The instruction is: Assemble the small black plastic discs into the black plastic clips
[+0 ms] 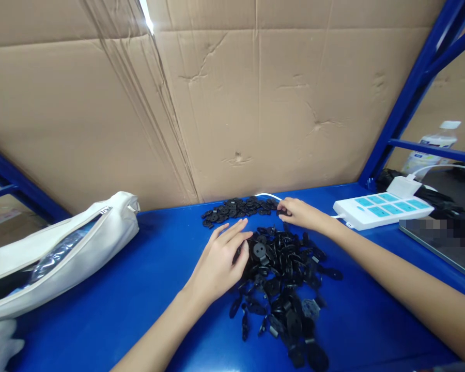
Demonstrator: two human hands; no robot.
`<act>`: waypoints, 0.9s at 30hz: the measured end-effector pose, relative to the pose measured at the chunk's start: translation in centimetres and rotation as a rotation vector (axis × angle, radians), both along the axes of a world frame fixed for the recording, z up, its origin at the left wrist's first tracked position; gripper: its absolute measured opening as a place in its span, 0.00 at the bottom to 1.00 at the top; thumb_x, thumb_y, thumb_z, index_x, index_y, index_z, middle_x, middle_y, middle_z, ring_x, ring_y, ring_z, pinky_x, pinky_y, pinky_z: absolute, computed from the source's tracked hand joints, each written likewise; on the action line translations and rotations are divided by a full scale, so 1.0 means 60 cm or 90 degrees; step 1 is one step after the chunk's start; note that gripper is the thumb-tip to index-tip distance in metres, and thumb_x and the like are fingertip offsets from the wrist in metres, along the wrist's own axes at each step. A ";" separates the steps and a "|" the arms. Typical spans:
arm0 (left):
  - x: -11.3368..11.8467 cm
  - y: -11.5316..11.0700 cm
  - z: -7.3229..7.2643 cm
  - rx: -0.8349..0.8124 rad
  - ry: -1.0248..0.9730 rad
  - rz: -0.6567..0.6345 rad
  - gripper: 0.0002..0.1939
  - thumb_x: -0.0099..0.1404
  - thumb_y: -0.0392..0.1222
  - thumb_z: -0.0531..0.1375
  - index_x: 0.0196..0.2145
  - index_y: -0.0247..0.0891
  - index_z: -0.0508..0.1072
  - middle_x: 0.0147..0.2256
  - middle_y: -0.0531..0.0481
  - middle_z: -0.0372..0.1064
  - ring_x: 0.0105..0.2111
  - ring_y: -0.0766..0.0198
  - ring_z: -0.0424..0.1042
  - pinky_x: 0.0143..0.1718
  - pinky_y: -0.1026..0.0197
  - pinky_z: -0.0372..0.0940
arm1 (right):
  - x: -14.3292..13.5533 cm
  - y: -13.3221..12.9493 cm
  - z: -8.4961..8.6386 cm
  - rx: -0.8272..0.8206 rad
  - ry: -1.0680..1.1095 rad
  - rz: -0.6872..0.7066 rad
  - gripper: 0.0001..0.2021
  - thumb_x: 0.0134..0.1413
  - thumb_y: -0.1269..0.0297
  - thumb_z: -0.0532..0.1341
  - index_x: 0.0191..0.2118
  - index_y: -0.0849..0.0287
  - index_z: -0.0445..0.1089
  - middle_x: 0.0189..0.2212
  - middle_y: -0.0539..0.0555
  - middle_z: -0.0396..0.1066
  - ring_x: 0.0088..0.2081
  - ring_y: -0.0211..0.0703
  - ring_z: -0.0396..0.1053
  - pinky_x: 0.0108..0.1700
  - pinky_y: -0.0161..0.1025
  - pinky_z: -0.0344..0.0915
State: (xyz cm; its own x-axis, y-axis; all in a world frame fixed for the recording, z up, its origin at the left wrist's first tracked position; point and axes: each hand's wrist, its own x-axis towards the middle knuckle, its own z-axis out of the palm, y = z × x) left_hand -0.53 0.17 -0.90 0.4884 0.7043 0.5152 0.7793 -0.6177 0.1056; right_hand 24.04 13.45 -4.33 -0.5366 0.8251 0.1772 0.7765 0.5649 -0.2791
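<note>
Small black plastic pieces, round with narrow tabs, form a large pile in the middle of the blue table. Behind it, along the cardboard, lies a smaller, flatter pile of similar pieces. My left hand rests at the left edge of the large pile, its fingers curved round some black pieces; whether it grips one is hard to see. At the right end of the back pile is my right hand, thumb and fingers closed on a black piece.
A white power strip with a plugged-in charger lies right, by a dark flat device. An open white bag is at left. Cardboard stands behind, between blue posts. A bottle stands beyond the right frame.
</note>
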 end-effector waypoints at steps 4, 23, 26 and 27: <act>-0.002 0.002 -0.001 -0.002 -0.011 -0.009 0.13 0.67 0.34 0.51 0.44 0.36 0.73 0.53 0.41 0.68 0.54 0.56 0.68 0.55 0.44 0.62 | 0.000 -0.015 0.022 0.003 0.119 -0.013 0.11 0.58 0.65 0.61 0.45 0.64 0.68 0.40 0.56 0.70 0.41 0.45 0.70 0.44 0.47 0.67; 0.021 -0.034 0.026 -0.057 -0.339 -0.222 0.10 0.56 0.36 0.67 0.36 0.39 0.72 0.37 0.49 0.69 0.36 0.64 0.71 0.38 0.63 0.68 | -0.061 -0.226 0.059 -0.433 0.701 0.198 0.09 0.49 0.72 0.67 0.38 0.57 0.72 0.31 0.48 0.70 0.32 0.35 0.67 0.36 0.32 0.64; 0.017 -0.037 0.030 -0.121 -0.306 -0.236 0.10 0.54 0.36 0.68 0.32 0.39 0.70 0.37 0.50 0.65 0.36 0.64 0.68 0.37 0.63 0.66 | -0.063 -0.234 0.057 -0.484 0.691 0.206 0.09 0.48 0.72 0.68 0.36 0.57 0.72 0.29 0.47 0.70 0.30 0.33 0.66 0.35 0.31 0.63; 0.017 -0.039 0.031 -0.147 -0.295 -0.239 0.10 0.55 0.36 0.68 0.31 0.39 0.69 0.37 0.50 0.64 0.36 0.64 0.67 0.37 0.63 0.66 | -0.064 -0.236 0.056 -0.505 0.691 0.210 0.08 0.47 0.72 0.68 0.35 0.58 0.72 0.28 0.47 0.69 0.30 0.33 0.66 0.35 0.31 0.63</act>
State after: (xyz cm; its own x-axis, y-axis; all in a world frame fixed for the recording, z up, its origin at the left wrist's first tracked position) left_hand 0.46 -2.14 0.99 0.4863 0.6468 0.5875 0.3560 -0.7607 0.5428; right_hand 20.23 -0.70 -0.98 -0.6214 0.7638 0.1747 -0.1707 0.0857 -0.9816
